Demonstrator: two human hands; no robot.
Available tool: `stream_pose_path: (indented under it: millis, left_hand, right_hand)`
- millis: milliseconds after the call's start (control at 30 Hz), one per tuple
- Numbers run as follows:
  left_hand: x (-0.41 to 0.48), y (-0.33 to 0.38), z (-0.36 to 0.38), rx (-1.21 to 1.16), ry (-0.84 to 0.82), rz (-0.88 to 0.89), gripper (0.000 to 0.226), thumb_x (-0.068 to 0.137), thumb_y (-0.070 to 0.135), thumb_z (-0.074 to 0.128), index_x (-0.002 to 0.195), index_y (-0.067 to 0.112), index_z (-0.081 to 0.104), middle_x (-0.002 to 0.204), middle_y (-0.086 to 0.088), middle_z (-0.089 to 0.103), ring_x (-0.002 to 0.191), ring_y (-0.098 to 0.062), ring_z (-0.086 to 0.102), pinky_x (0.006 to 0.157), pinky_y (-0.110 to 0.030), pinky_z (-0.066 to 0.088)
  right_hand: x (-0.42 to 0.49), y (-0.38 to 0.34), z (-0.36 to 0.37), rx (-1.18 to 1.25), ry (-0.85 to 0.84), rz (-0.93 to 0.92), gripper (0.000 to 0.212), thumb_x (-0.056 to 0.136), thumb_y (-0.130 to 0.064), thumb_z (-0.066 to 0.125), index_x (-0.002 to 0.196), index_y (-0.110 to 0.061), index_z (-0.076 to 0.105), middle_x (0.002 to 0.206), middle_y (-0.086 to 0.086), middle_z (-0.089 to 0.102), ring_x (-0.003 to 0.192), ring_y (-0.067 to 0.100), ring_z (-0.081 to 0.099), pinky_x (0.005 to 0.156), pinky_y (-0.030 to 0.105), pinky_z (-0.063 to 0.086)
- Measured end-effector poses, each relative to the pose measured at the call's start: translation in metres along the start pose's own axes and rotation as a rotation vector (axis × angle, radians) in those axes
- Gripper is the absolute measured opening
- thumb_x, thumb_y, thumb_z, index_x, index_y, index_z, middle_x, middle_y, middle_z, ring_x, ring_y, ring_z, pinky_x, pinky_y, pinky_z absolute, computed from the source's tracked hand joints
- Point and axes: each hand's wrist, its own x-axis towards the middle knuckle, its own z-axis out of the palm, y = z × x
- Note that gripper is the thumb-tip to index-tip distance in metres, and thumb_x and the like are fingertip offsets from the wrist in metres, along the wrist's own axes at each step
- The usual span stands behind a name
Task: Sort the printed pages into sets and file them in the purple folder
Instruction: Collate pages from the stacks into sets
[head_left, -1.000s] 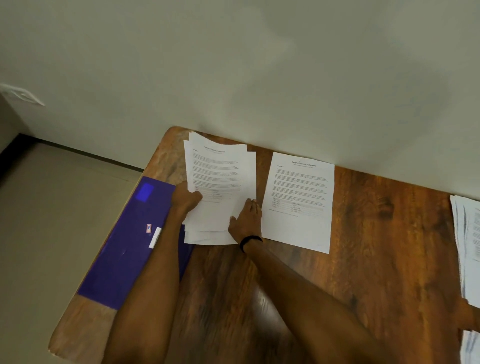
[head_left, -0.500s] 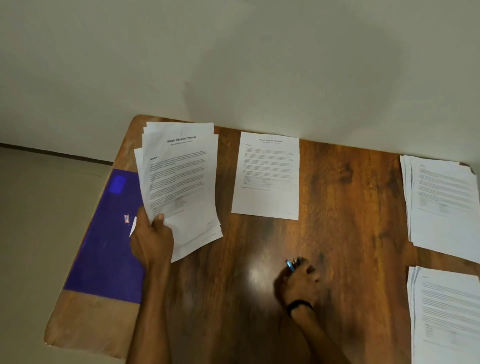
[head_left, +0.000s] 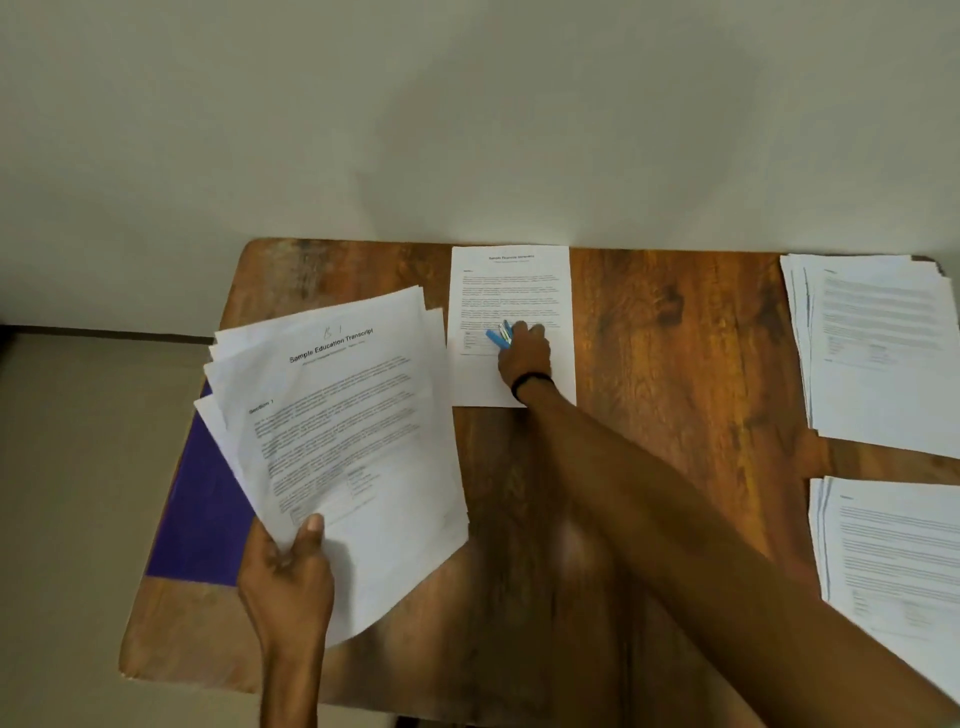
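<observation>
My left hand (head_left: 288, 577) grips the lower corner of a fanned stack of printed pages (head_left: 343, 447), lifted above the table's left side; its top sheet reads "Sample Education Transcript". Beneath that stack lies the purple folder (head_left: 200, 519), flat along the table's left edge and mostly covered. My right hand (head_left: 524, 353) reaches over a single printed page (head_left: 511, 291) lying at the back middle of the table. It holds a blue and white pen (head_left: 500, 335) whose end points left over the sheet.
The wooden table (head_left: 675, 364) stands against a plain wall. Two more stacks of printed pages lie on its right side, one at the back (head_left: 878, 353) and one nearer me (head_left: 898, 566). Floor shows beyond the table's left edge.
My left hand has lifted the fanned stack off the table toward me. My right hand picked up the pen near the table's front and carried it forward onto the single page.
</observation>
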Motion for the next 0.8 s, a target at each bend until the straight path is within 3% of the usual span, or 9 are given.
stream_pose_path:
  millis: [100,200,300,367,400,467,567,667,800]
  left_hand:
    - [-0.026,0.004,0.002,-0.067,-0.095,-0.062,0.046,0.091,0.0,0.066,0.135,0.011,0.058,0.125,-0.004,0.065,0.118,-0.021,0.059,0.104,-0.045,0.047]
    - [-0.049,0.005,0.016,-0.111,-0.194,-0.138,0.049,0.09,-0.002,0.066,0.136,0.011,0.057,0.125,-0.004,0.066,0.116,-0.02,0.061,0.103,-0.041,0.048]
    - [-0.066,-0.005,0.04,-0.12,-0.322,-0.168,0.049,0.09,0.001,0.068,0.135,0.015,0.056,0.122,0.004,0.068,0.112,-0.009,0.064,0.094,-0.029,0.054]
    - [-0.077,-0.015,0.061,-0.1,-0.395,-0.177,0.046,0.091,0.004,0.069,0.135,0.013,0.058,0.126,0.0,0.068,0.116,-0.016,0.064,0.099,-0.041,0.053]
    - [-0.084,-0.017,0.071,-0.076,-0.423,-0.178,0.045,0.091,0.005,0.069,0.134,0.013,0.058,0.127,-0.001,0.067,0.117,-0.018,0.064,0.101,-0.044,0.052]
    - [-0.097,-0.026,0.094,-0.056,-0.466,-0.175,0.043,0.091,0.005,0.07,0.132,0.013,0.06,0.127,-0.001,0.068,0.116,-0.019,0.065,0.101,-0.046,0.052]
    - [-0.121,-0.036,0.124,-0.045,-0.504,-0.191,0.044,0.091,0.005,0.069,0.134,0.01,0.058,0.132,-0.003,0.065,0.119,-0.022,0.062,0.106,-0.045,0.047]
    - [-0.15,-0.042,0.142,0.047,-0.572,-0.21,0.042,0.092,0.002,0.066,0.133,0.009,0.057,0.13,-0.003,0.063,0.115,-0.017,0.059,0.1,-0.032,0.047]
    - [-0.178,-0.064,0.151,0.198,-0.54,-0.22,0.041,0.09,0.0,0.067,0.128,0.007,0.055,0.124,-0.008,0.064,0.113,-0.023,0.061,0.097,-0.037,0.051]
  right_hand:
    - [0.001,0.013,-0.011,0.015,-0.006,-0.035,0.056,0.092,-0.025,0.071,0.139,-0.008,0.046,0.134,0.019,0.046,0.123,0.029,0.049,0.101,0.035,0.047]
    - [-0.038,0.042,-0.037,0.326,-0.079,0.009,0.053,0.092,-0.044,0.067,0.133,-0.013,0.055,0.126,0.016,0.06,0.112,0.027,0.059,0.092,0.037,0.053]
    - [-0.11,0.092,-0.072,0.976,-0.583,0.181,0.052,0.09,-0.068,0.053,0.098,-0.019,0.069,0.087,0.002,0.07,0.077,0.016,0.064,0.067,0.034,0.053]
    - [-0.149,0.135,-0.087,1.332,-0.867,0.212,0.061,0.091,-0.068,0.052,0.113,-0.013,0.066,0.097,0.007,0.064,0.086,0.021,0.061,0.078,0.037,0.048]
    - [-0.166,0.154,-0.095,1.427,-0.929,0.236,0.065,0.092,-0.068,0.049,0.122,-0.011,0.062,0.105,0.01,0.062,0.093,0.024,0.06,0.083,0.038,0.046]
    - [-0.194,0.184,-0.107,1.378,-0.892,0.213,0.049,0.099,-0.052,0.05,0.122,-0.011,0.064,0.112,0.009,0.068,0.1,0.025,0.067,0.088,0.038,0.052]
    - [-0.225,0.218,-0.123,1.114,-0.559,0.122,0.033,0.097,-0.019,0.064,0.127,-0.005,0.062,0.123,0.011,0.07,0.111,0.03,0.068,0.094,0.045,0.056]
    - [-0.24,0.249,-0.122,1.009,-0.362,0.185,0.035,0.091,-0.016,0.072,0.124,-0.008,0.063,0.122,0.009,0.07,0.109,0.028,0.068,0.093,0.044,0.057]
    - [-0.257,0.277,-0.094,0.728,-0.203,0.279,0.042,0.09,-0.022,0.074,0.126,-0.005,0.061,0.12,0.005,0.066,0.104,0.022,0.065,0.094,0.036,0.054]
